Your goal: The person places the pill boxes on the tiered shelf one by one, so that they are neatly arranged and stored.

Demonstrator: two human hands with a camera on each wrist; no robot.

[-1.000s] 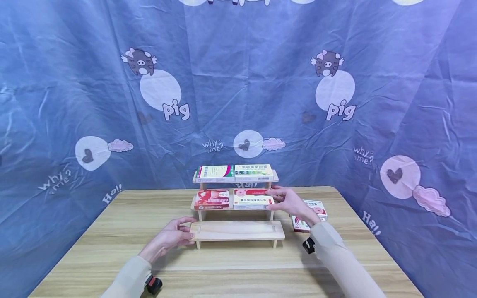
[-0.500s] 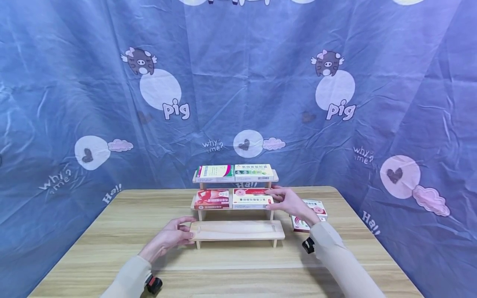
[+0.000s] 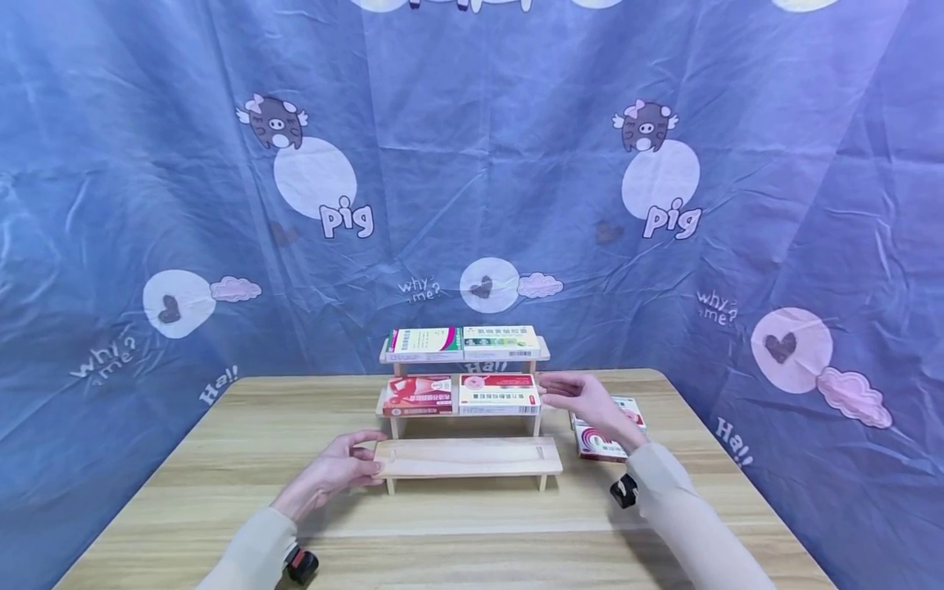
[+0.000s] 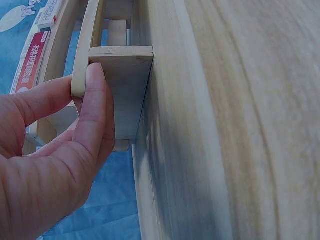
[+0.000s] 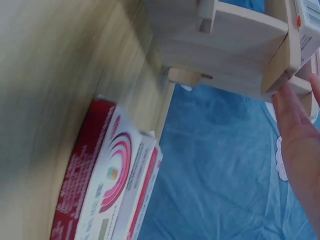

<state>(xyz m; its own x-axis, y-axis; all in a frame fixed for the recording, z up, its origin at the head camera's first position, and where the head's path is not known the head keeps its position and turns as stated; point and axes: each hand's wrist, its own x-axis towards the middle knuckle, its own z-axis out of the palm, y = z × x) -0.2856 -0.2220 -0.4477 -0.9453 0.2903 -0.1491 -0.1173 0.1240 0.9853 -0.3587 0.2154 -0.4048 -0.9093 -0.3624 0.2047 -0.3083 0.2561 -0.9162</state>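
Note:
A three-tier wooden display stand (image 3: 472, 457) stands on the table. My left hand (image 3: 329, 475) pinches the left end of its lowest board; in the left wrist view the fingers (image 4: 95, 105) lie along the board's end. On the middle tier lie a red medicine box (image 3: 418, 396) and, to its right, a white-and-red medicine box (image 3: 499, 395). My right hand (image 3: 590, 403) is just right of that box, fingers extended. In the right wrist view, its fingertips are at the end of the middle board, with nothing gripped.
On the top tier lie a green-and-white medicine box (image 3: 424, 341) and a white-and-green medicine box (image 3: 501, 340). More medicine boxes (image 3: 601, 442) lie on the table right of the stand, partly behind the right wrist. A blue printed cloth (image 3: 487, 188) hangs behind the table (image 3: 442, 549).
My right hand has let go of the white-and-red box and moved slightly right, uncovering its right end. The left hand keeps its hold on the lowest board.

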